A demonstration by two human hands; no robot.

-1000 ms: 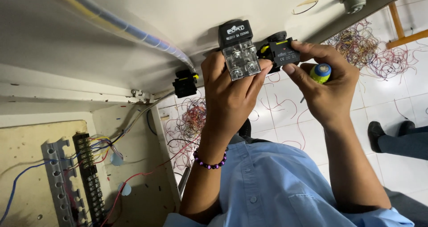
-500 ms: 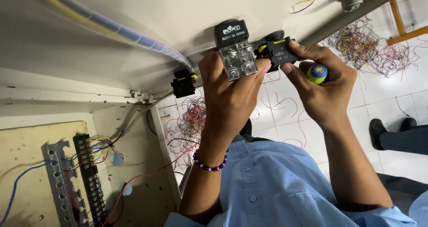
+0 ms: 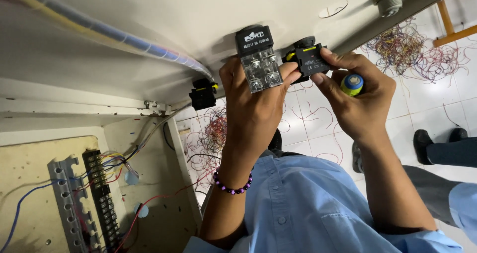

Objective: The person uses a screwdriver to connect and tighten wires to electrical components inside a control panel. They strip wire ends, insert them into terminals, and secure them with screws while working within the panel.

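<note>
Cream-painted sheet metal fills most of our view: the cabinet door (image 3: 149,19), which serves as our landmark. Along its inner face runs a spiral-wrapped cable bundle (image 3: 114,37), ending beside a small black fitting with yellow tabs (image 3: 202,93) fixed to the door. Below the door, at lower left, we see a grey mounting rail (image 3: 64,203) and a black terminal strip (image 3: 102,198) with coloured wires. Beyond the door's far edge, loose wire scraps (image 3: 397,46) lie on the white tiled floor (image 3: 422,104), where another person's dark shoe (image 3: 423,142) stands.

Our left hand (image 3: 251,109) closes its fingers around a black contact block with a clear screw cover (image 3: 258,59), pressed up against the door near its middle. Just right of it, our right hand (image 3: 355,96) pinches a smaller black switch block with yellow marks (image 3: 309,61) between thumb and fingertips, touching the door too, while its curled fingers trap a screwdriver handle with a blue and yellow end (image 3: 352,84) in the palm.
</note>
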